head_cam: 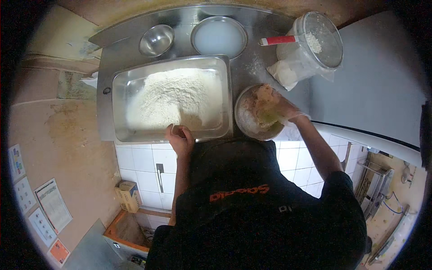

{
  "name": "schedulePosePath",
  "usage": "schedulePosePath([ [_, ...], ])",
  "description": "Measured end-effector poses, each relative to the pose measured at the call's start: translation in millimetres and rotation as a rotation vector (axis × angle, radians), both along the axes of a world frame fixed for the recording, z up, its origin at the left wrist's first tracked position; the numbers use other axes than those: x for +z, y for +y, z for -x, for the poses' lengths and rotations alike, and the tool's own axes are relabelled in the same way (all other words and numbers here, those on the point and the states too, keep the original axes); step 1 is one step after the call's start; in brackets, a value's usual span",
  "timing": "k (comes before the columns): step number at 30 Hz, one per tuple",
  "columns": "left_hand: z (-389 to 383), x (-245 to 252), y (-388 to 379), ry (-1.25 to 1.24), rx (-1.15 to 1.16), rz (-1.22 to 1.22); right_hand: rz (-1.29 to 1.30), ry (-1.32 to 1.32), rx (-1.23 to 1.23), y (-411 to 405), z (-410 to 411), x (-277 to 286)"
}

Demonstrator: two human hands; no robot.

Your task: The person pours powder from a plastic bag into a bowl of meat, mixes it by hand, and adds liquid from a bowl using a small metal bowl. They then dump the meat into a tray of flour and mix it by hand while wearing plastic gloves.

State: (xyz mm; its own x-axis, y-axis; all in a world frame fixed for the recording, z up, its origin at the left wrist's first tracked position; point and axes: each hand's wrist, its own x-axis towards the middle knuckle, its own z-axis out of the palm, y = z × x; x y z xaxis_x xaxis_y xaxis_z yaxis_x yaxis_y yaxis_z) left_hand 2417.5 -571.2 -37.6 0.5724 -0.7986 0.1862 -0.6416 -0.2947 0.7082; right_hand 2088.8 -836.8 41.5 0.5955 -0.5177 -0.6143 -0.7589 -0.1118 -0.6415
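Note:
My left hand (181,137) is bare and hangs over the front rim of a rectangular steel pan (226,101). Its fingers curl loosely, with nothing visible in them. White flour (172,94) is heaped in the pan, and the hand's shadow falls on it. To the right of the pan, my right hand (287,108), in a clear plastic glove, reaches into a round bowl (240,116). It touches a lumpy brownish mixture (265,103) there. Motion blur and the mixture hide its fingertips, so its grip is unclear. Pale powder lies along the bowl's near left side.
Behind the pan stand a small steel bowl (157,40) and a larger steel bowl of cloudy liquid (221,37). A round sieve (325,40) with a red handle (278,40) rests on a container with a plastic bag (288,72). A smooth grey surface (371,77) lies to the right.

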Motion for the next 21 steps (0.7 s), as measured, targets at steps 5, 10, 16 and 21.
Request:
schedulePosePath([
  [5,12,3,-5,0.188,0.102,0.124,0.201,-0.39,0.03,29,20,2],
  [10,17,7,-11,0.178,0.112,0.145,0.354,-0.115,0.345,41,-5,-9],
  [16,16,3,-7,0.275,0.136,0.076,0.912,-0.069,0.291,60,-6,-67],
  [21,16,-3,-10,0.216,0.143,0.121,0.759,0.368,0.477,39,19,-133],
])
